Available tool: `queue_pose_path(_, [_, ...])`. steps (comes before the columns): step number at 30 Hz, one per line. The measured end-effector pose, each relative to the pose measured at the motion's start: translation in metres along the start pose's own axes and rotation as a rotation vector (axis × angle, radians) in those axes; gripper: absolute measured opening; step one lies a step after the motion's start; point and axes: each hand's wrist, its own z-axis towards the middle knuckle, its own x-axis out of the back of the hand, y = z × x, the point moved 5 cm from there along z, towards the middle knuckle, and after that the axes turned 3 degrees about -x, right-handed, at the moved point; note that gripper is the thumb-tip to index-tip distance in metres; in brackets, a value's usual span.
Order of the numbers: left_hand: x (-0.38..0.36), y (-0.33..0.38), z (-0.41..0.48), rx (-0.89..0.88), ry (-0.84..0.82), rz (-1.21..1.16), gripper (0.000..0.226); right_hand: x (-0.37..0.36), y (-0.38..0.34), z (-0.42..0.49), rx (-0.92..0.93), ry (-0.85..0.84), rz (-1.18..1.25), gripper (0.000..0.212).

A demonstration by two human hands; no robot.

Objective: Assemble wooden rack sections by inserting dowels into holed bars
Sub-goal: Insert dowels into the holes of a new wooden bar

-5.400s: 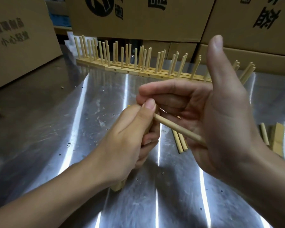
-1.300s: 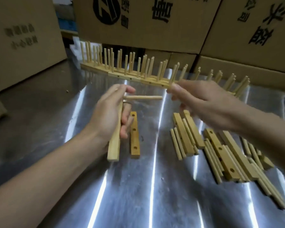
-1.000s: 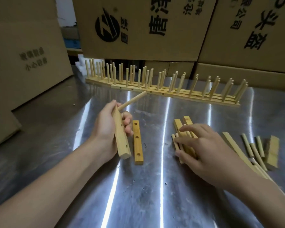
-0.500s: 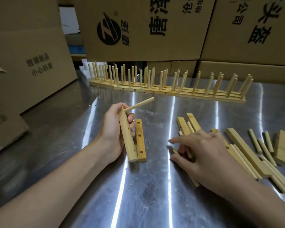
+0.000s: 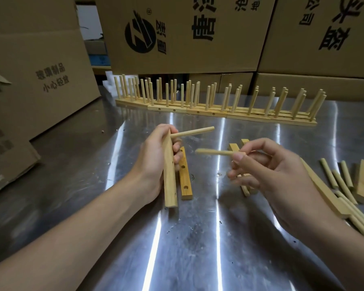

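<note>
Steel bench (image 5: 198, 238) fills the near view, streaked with light and flecked with wood crumbs. Above it the left hand (image 5: 153, 164) grips a pale holed bar (image 5: 170, 185), its fingers (image 5: 177, 159) curled round the upper half. Whether the bar's lower end touches the bench cannot be told. One seated dowel (image 5: 192, 131) juts sideways from the top hole, and at least one small hole lower on the bar's side looks empty. The right hand (image 5: 267, 171) pinches a loose dowel (image 5: 214, 152) between thumb and forefinger, its free end pointing toward the bar but apart from it.

The step in hand looks like fitting the second dowel. The next move calls for lining the tip up with an open hole, square to the bar, then pushing it home while the left hand braces.

A darker spare bar (image 5: 185, 179) with round holes lies flat just beside the held one. Further right lie loose dowels and bars (image 5: 334, 181). Beyond them a row of finished sections (image 5: 219, 108) stands before cardboard boxes (image 5: 187, 38).
</note>
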Motion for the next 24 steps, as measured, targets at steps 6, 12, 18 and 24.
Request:
queue_pose_path(6, [-0.012,0.000,-0.003,0.025,-0.128,-0.156,0.026,-0.002,-0.001,-0.003,-0.013,-0.007,0.064,0.022])
queue_pose_path(12, [-0.018,-0.001,-0.006,0.086,-0.213,-0.280,0.030,-0.012,-0.007,-0.010,0.036,-0.069,-0.048,0.016])
queue_pose_path(18, [-0.016,-0.001,-0.007,0.087,-0.194,-0.260,0.028,-0.019,-0.009,-0.016,0.093,-0.105,-0.165,0.018])
queue_pose_path(24, [-0.013,-0.005,-0.006,0.062,-0.139,-0.104,0.026,-0.022,-0.008,-0.020,0.158,-0.137,-0.231,0.009])
